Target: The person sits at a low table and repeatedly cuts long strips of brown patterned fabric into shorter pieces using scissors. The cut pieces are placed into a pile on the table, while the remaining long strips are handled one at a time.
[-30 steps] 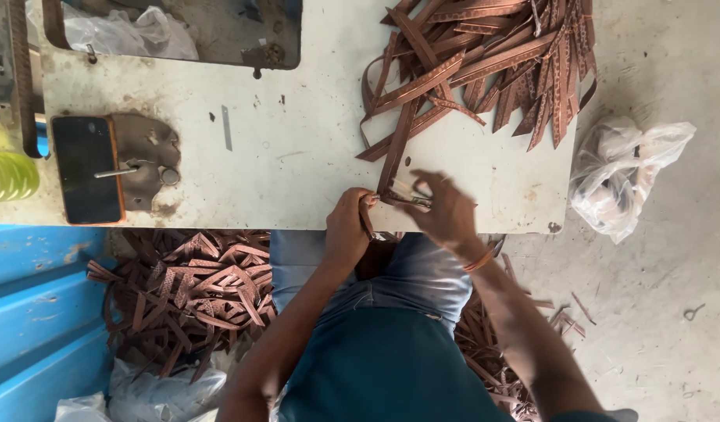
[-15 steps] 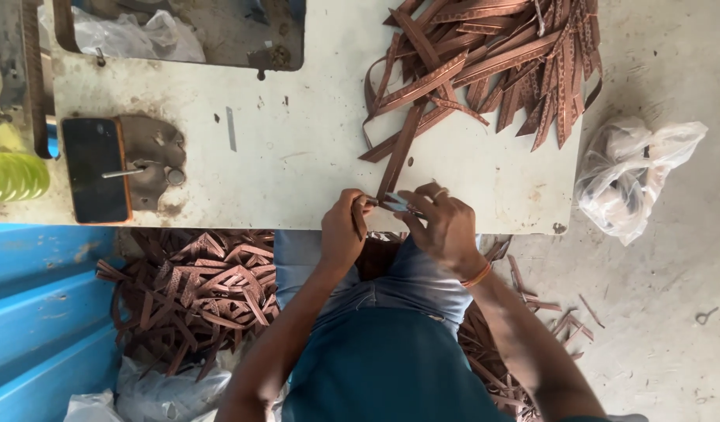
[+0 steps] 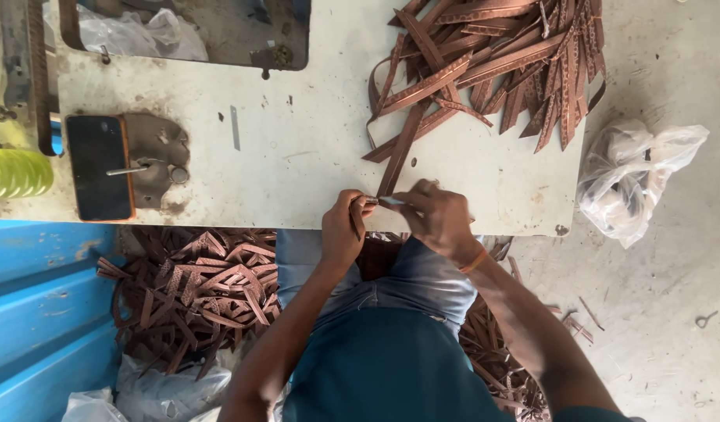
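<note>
My left hand [image 3: 343, 228] and my right hand [image 3: 436, 217] meet at the near edge of a worn white sewing table [image 3: 297, 156]. Both pinch the near end of one long brown patterned strip [image 3: 399, 156], which runs up the table toward a heap of similar brown strips [image 3: 516, 62] at the far right. A small pale bit shows between my fingertips; I cannot tell what it is. My right wrist wears an orange band. My lap in blue clothing is below the hands.
A dark phone [image 3: 99, 166] lies by the metal needle plate [image 3: 158, 156] at the table's left. A pile of brown strips [image 3: 196, 289] covers the floor at my left, beside a blue panel [image 3: 39, 312]. A clear plastic bag [image 3: 633, 180] sits on the concrete at right.
Both hands stay together on the strip at the table's edge, with the fingers shifted slightly along its end. The view has drifted a little.
</note>
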